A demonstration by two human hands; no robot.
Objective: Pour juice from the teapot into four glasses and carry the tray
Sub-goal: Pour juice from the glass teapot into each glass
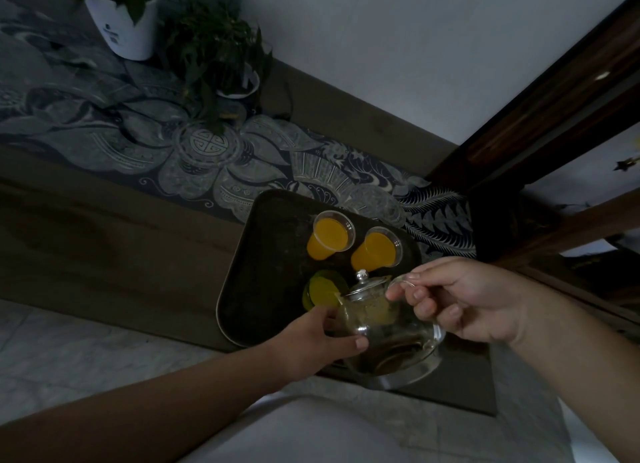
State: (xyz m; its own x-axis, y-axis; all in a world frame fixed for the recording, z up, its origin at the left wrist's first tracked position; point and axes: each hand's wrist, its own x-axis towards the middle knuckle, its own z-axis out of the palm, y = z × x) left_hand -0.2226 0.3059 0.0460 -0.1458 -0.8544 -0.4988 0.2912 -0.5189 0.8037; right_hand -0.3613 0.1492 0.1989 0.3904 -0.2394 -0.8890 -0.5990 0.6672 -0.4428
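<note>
Table [104, 227] bears a dark tray [270, 254] near its front edge. Over the tray's near side a glass teapot [388, 327] tips, spout above the third glass [322, 291]. Right hand [464, 300] pinches the handle; left hand [322, 338] curls around the body — both closed on it. Two full glasses [330, 234] stand further back, side by side.

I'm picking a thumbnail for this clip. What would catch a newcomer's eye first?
The two glasses of bright orange juice on the dark tray stand out most in the dim room. Next comes the glass teapot, tilted with its spout over a third glass, the right hand on its handle and the left hand steadying its side. Two potted plants sit at the top left.
</note>
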